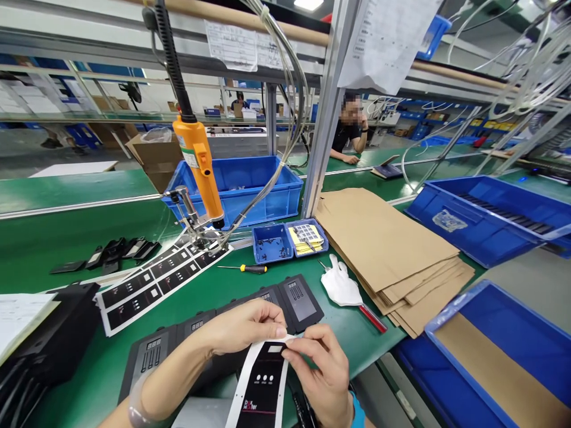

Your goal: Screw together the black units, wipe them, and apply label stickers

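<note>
A black printed sticker strip (263,383) with a white border hangs from both my hands. My left hand (256,324) pinches its top edge between thumb and fingers. Facing it, my right hand (321,362) grips the upper right corner of the strip. Behind my hands lies a row of dark plastic housings (300,302) with small display windows, partly hidden by my left arm. More sticker sheets (165,282) are spread out at the left. A small screwdriver (253,269) with a black and yellow handle rests beyond the housings.
An orange electric screwdriver (198,163) hangs above the bench (27,238). Small blue bins (272,252) hold screws and labels. White cloth (341,284), brown cardboard sheets (383,229) and blue crates (473,220) are at the right. Black parts (113,252) lie left; a person (350,134) sits opposite.
</note>
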Tool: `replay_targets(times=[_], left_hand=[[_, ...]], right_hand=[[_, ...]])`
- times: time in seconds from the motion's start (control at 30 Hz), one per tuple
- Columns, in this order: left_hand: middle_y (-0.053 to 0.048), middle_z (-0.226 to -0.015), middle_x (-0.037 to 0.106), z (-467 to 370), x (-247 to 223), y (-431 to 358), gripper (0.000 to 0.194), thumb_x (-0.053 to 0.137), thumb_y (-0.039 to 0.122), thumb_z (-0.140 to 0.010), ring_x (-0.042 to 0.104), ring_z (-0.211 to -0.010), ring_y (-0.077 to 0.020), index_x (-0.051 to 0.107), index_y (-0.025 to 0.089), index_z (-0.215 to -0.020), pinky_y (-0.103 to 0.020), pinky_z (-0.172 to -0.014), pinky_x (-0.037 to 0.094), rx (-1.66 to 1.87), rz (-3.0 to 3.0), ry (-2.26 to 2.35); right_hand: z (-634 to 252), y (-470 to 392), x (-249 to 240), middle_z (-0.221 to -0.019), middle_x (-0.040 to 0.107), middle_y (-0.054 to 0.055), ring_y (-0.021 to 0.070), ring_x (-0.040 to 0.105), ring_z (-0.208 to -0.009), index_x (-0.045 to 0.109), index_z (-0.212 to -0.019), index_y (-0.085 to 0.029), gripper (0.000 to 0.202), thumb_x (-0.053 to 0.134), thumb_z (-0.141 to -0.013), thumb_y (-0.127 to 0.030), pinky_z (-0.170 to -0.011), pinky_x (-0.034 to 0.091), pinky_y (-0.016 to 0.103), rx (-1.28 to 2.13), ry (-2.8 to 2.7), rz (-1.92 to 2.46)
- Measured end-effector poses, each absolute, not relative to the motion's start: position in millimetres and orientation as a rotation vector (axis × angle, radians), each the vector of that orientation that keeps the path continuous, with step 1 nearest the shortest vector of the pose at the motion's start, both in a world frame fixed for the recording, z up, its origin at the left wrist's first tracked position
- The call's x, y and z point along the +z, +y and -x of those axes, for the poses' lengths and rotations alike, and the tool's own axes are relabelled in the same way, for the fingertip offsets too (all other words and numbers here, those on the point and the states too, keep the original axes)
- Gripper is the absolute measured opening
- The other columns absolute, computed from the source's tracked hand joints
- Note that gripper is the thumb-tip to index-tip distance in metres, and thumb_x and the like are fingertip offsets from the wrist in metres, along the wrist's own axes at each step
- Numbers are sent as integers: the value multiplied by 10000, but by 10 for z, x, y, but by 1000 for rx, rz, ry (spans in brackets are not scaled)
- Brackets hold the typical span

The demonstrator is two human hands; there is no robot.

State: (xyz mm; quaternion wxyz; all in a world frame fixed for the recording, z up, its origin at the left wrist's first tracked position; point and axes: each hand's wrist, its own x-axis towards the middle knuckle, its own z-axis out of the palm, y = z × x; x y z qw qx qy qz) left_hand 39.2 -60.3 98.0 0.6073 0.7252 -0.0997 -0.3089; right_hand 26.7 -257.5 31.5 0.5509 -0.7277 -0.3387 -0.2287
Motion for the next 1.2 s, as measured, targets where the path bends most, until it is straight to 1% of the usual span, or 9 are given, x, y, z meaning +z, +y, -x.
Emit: replay_targets(times=[0.13,0.27,0.43,0.53,0.63,0.73,0.8,0.97,1.2], left_hand=[[61,-625,363,-356,1011,-588,370,543,516,-873,280,-570,-99,503,173,-740,-243,-512,201,-659,-1827,-201],[14,-688,551,-388,1054,-167,310,411,415,-926,494,-641,-151,550,198,-755,-261,-592,310,-340,-2458,-26],[-82,-808,663,-375,1121,448,341,351,375,-962,635,-754,-275,618,183,-871,-350,-657,413,-122,-3050,228],[-155,-957,678,-313,1055,220,359,345,285,-979,646,-905,-338,667,128,-953,-444,-771,475,213,-3336,125],[-127,-1121,688,-260,797,-389,276,518,309,-954,652,-1014,-276,667,146,-1121,-404,-876,524,197,-3160,-352],[-170,-1306,614,-212,423,-931,631,720,470,-808,599,-1171,-315,559,129,-1314,-457,-1003,493,106,-3001,-675],[-214,-1342,579,-172,206,-1114,747,740,534,-759,567,-1220,-353,532,107,-1337,-507,-1027,473,106,-2973,-728],[-237,-1322,578,-88,13,-1141,681,745,464,-782,571,-1209,-377,527,124,-1330,-535,-965,510,203,-2971,-665],[-197,-1241,631,-112,67,-1101,510,721,364,-829,622,-1107,-342,583,86,-1234,-489,-905,548,207,-2949,-598]], right_hand=[[-227,-2528,320,-766,502,13,133,533,-680,651,-852,-211,100,653,-861,-111,-588,460,261,-421,-793,1637],[-299,-2646,428,-808,538,14,155,526,-747,592,-845,-250,97,629,-914,-308,-641,456,284,-248,-669,1288],[-822,-2945,689,-882,524,7,123,494,-717,539,-871,-259,88,555,-957,-273,-584,443,245,-112,-379,1075],[-1237,-2973,702,-914,501,-1,102,479,-710,547,-906,-264,108,603,-931,-353,-570,427,221,51,-283,1118],[-1564,-2862,573,-800,435,-33,90,428,-659,533,-909,-267,193,645,-889,-424,-534,389,194,201,-270,1191],[-1772,-2718,399,-755,415,-45,82,383,-606,547,-882,-245,246,673,-845,-453,-485,343,186,353,-344,1320],[-1861,-2642,298,-714,433,-46,77,363,-563,573,-839,-216,271,707,-804,-448,-445,295,192,461,-391,1380],[-1979,-2532,130,-601,462,-50,71,352,-510,605,-756,-174,301,754,-742,-435,-427,238,200,619,-436,1466],[-1970,-2493,34,-660,516,-34,80,411,-575,627,-768,-172,301,769,-720,-433,-456,275,200,633,-429,1519]])
